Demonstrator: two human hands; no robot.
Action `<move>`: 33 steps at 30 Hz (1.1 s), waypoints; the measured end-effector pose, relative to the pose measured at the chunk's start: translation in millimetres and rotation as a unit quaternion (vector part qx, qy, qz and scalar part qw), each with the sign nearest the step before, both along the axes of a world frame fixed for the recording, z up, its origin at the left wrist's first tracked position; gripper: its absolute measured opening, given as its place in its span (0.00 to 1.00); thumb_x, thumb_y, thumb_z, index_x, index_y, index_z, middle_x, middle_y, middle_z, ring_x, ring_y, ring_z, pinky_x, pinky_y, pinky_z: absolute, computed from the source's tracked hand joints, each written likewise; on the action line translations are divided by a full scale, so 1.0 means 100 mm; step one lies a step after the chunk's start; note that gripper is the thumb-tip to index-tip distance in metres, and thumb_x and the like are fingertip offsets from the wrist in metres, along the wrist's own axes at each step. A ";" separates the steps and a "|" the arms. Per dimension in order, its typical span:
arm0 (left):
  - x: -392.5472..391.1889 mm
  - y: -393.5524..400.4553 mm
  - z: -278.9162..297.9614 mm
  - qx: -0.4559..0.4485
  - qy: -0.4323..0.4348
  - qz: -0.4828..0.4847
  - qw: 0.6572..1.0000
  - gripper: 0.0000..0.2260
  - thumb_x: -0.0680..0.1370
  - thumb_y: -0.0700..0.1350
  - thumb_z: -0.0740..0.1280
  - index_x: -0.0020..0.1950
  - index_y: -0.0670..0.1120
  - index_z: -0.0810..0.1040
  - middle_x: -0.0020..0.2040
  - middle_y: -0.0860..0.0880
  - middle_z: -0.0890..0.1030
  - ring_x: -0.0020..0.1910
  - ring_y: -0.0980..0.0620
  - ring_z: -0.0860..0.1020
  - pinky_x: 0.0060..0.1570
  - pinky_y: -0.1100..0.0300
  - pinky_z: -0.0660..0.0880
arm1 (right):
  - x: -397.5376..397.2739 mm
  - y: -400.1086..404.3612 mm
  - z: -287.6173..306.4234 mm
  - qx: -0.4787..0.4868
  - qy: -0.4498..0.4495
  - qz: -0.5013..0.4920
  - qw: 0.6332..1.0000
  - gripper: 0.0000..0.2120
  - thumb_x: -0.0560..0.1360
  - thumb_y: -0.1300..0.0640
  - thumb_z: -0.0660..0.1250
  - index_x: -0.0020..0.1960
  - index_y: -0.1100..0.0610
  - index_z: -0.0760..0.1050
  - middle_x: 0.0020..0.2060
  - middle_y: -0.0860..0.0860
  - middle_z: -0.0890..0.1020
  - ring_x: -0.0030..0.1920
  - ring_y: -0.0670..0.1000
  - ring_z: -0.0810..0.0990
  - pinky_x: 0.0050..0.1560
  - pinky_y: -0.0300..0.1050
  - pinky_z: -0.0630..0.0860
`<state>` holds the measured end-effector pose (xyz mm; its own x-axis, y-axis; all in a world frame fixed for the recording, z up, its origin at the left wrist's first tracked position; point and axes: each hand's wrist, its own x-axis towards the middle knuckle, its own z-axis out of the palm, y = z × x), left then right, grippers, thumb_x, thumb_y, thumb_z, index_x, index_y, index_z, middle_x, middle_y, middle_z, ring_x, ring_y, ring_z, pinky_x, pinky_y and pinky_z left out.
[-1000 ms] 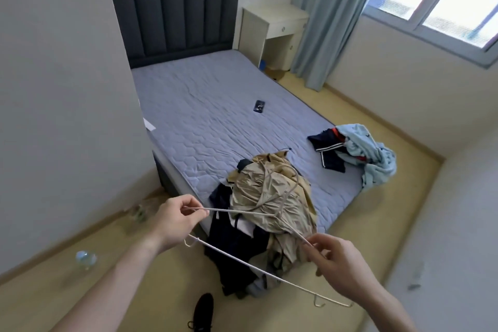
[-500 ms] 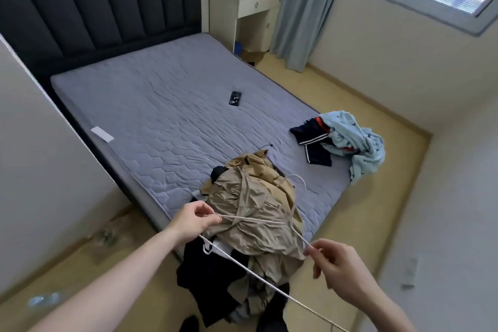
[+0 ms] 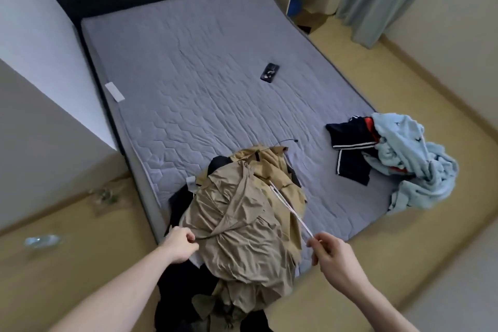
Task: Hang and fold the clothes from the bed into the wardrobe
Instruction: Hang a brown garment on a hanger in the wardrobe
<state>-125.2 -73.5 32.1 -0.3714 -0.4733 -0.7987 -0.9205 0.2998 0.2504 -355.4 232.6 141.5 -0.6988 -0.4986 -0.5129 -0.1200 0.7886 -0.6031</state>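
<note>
While both hands work at the near corner of the bed, nothing visible has yet gone into a wardrobe; no wardrobe is in view. Task judged at an early stage.

Left hand (image 3: 179,244): fingers curled, pinching a fold or strap at the edge of the crumpled tan lightweight garment (image 3: 242,229) that tops the near pile. Whether it also holds part of a hanger there cannot be told.

Right hand (image 3: 332,256): thumb and fingers pinch the near end of a thin white wire hanger (image 3: 292,211), which runs up and away across the tan garment's right side. The hanger lies on the cloth, not inside it, so no garment is hung yet.

Pile on the grey quilted mattress (image 3: 202,75): the tan garment lies over dark navy or black clothing (image 3: 177,202), some of it spilling off the bed's edge toward the floor. A slim black hanger hook (image 3: 288,141) pokes out at the far end of the pile.

Second heap, well apart toward the right edge of the bed: a dark navy garment with white stripes (image 3: 350,151) touching a rumpled pale blue patterned fleece (image 3: 407,159), untouched, partly hanging over the side.

Small dark phone-like object (image 3: 269,73) lies mid-mattress.

Left to do, by my reading: thread the hanger, hang the tan piece, then sort, fold and stow both heaps.
</note>
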 end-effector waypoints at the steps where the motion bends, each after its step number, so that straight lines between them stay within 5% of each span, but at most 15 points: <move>1: -0.11 0.03 -0.11 0.005 -0.003 -0.003 1.000 0.15 0.76 0.53 0.71 0.61 0.50 0.81 0.63 0.49 0.76 0.61 0.48 0.78 0.60 0.58 0.74 | -0.13 -0.03 -0.12 0.004 0.001 0.005 1.000 0.11 0.83 0.49 0.64 0.42 0.44 0.78 0.33 0.45 0.84 0.27 0.43 0.76 0.27 0.36 0.69; 8: -0.70 0.18 -1.20 0.028 0.003 -0.016 0.999 0.16 0.77 0.52 0.71 0.64 0.52 0.81 0.78 0.47 0.64 0.77 0.49 0.66 0.73 0.60 0.60 | -0.58 -0.36 -1.04 -0.025 -0.007 -0.017 1.000 0.15 0.83 0.50 0.64 0.40 0.51 0.78 0.34 0.47 0.83 0.33 0.52 0.79 0.36 0.48 0.77; 13: -0.73 0.20 -1.81 0.041 -0.031 -0.072 0.996 0.14 0.79 0.52 0.66 0.64 0.61 0.81 0.85 0.50 0.48 0.83 0.43 0.49 0.80 0.49 0.53 | -0.41 -0.54 -1.50 -0.067 -0.028 -0.055 0.996 0.15 0.83 0.54 0.64 0.38 0.52 0.77 0.33 0.52 0.81 0.29 0.49 0.76 0.32 0.39 0.71; 16: -0.64 0.21 -1.87 0.019 -0.026 -0.078 0.996 0.19 0.80 0.49 0.62 0.71 0.59 0.76 0.83 0.52 0.57 0.82 0.46 0.52 0.80 0.49 0.52 | -0.25 -0.58 -1.54 -0.084 -0.040 -0.063 0.994 0.15 0.83 0.53 0.64 0.39 0.53 0.78 0.32 0.54 0.81 0.28 0.48 0.75 0.30 0.38 0.71; 20: -0.54 0.19 -1.35 -0.005 0.069 -0.004 0.998 0.15 0.78 0.43 0.65 0.61 0.57 0.81 0.64 0.54 0.81 0.68 0.53 0.75 0.73 0.58 0.63 | -0.04 -0.59 -1.33 -0.104 -0.026 -0.096 0.990 0.15 0.84 0.54 0.63 0.39 0.52 0.77 0.32 0.51 0.81 0.28 0.47 0.75 0.29 0.36 0.70; 22: -0.49 0.12 -0.90 -0.014 0.149 0.097 0.984 0.09 0.77 0.44 0.70 0.53 0.58 0.82 0.53 0.55 0.84 0.54 0.56 0.81 0.56 0.63 0.74 | 0.08 -0.61 -1.12 -0.103 -0.021 -0.105 0.989 0.16 0.84 0.54 0.62 0.37 0.51 0.76 0.31 0.50 0.81 0.27 0.47 0.74 0.29 0.35 0.69; 25: -0.33 -0.03 -0.14 0.028 0.278 0.257 0.925 0.07 0.78 0.39 0.72 0.50 0.51 0.84 0.47 0.47 0.85 0.37 0.58 0.83 0.38 0.66 0.78 | 0.30 -0.66 -0.77 -0.104 -0.016 -0.111 0.988 0.17 0.84 0.55 0.63 0.36 0.50 0.75 0.32 0.51 0.81 0.26 0.47 0.73 0.29 0.37 0.69; 28: -0.13 -0.18 0.69 0.085 0.362 0.328 0.868 0.06 0.81 0.37 0.69 0.52 0.45 0.85 0.50 0.45 0.86 0.49 0.49 0.84 0.50 0.60 0.80 | 0.56 -0.73 -0.33 -0.110 -0.002 -0.096 0.989 0.14 0.83 0.54 0.65 0.39 0.53 0.76 0.32 0.47 0.81 0.28 0.43 0.72 0.32 0.34 0.68; 33: 0.29 -0.22 1.96 0.243 0.428 0.353 0.796 0.10 0.83 0.34 0.63 0.58 0.38 0.83 0.56 0.42 0.86 0.53 0.49 0.84 0.54 0.59 0.81 | 1.07 -0.84 0.40 -0.133 -0.022 -0.061 0.989 0.11 0.79 0.49 0.72 0.48 0.54 0.72 0.42 0.51 0.82 0.39 0.54 0.83 0.38 0.44 0.77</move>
